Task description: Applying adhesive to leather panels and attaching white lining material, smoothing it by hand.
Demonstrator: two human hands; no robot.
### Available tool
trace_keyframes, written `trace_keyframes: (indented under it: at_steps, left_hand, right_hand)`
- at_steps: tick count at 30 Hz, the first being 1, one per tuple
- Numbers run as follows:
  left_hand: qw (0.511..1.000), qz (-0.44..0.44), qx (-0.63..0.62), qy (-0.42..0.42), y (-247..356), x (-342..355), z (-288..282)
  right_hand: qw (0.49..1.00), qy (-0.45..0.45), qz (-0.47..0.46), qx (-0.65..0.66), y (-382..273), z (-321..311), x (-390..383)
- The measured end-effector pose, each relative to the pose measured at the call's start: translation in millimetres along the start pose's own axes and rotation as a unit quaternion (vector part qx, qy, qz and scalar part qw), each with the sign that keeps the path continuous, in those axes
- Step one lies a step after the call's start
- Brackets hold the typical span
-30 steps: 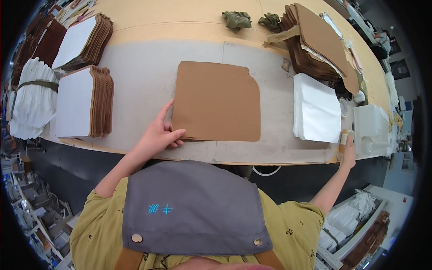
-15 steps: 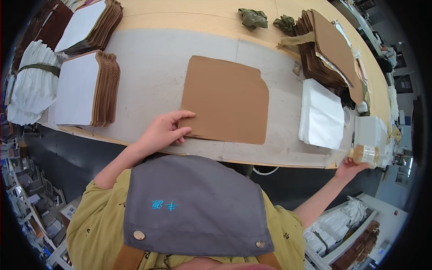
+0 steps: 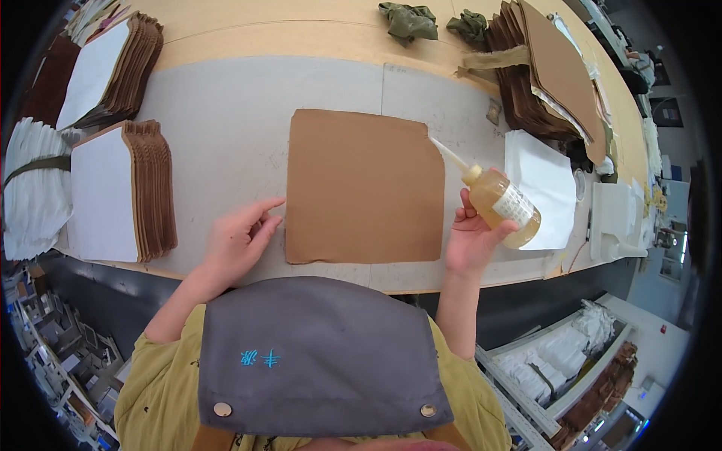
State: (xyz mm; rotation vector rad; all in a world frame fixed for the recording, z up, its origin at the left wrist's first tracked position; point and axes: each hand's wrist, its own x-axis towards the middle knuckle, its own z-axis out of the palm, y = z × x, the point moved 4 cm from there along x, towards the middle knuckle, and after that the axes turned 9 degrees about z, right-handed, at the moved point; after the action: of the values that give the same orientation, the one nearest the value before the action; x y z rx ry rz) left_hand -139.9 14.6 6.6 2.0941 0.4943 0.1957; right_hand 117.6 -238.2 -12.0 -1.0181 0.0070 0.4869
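A brown sheet (image 3: 365, 188) of fabric or leather lies flat on the table in front of me, its upper right corner notched. My left hand (image 3: 239, 239) rests beside its left edge, thumb and forefinger apart, with nothing in it. To the right of the sheet, my right hand (image 3: 475, 233) is closed round a clear squeeze bottle (image 3: 505, 207) of amber liquid with a label. The bottle is tilted, and its long white nozzle (image 3: 447, 152) points up and left, with the tip at the sheet's notched corner.
A stack of white sheets (image 3: 535, 180) lies behind the bottle. Brown pieces (image 3: 154, 195) with white tops are stacked at left, next to a tied white bundle (image 3: 36, 203). Another tied brown stack (image 3: 556, 68) and crumpled olive cloth (image 3: 410, 22) are at the back. A white container (image 3: 618, 218) stands far right.
My right hand has brought the bottle from the far right edge to beside the brown sheet. My left hand has come off the sheet and moved slightly left.
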Motion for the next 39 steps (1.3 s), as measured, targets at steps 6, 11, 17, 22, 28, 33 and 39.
trace_keyframes:
  at_steps: [6,11,17,22,28,33,39]
  left_hand:
    - [0.967,0.187,0.150,0.086,0,54,-6]
    - [0.955,0.213,0.195,0.062,-13,70,0]
    - [0.943,0.228,0.240,0.028,-12,70,2]
    - [0.949,0.217,0.230,0.016,-13,70,3]
    - [0.951,0.216,0.223,0.014,-12,71,1]
    - [0.952,0.216,0.218,0.014,-12,71,1]
    - [0.953,0.216,0.213,0.013,-11,72,-1]
  right_hand:
    - [0.980,0.138,-0.040,-0.137,10,-2,18]
    - [0.972,0.134,-0.068,-0.181,10,15,18]
    - [0.974,0.110,-0.053,-0.193,13,9,20]
    - [0.966,0.136,-0.070,-0.210,14,18,19]
    - [0.976,0.125,-0.055,-0.170,12,15,18]
    - [0.970,0.153,-0.059,-0.177,8,11,14]
    - [0.969,0.138,-0.058,-0.198,14,27,10]
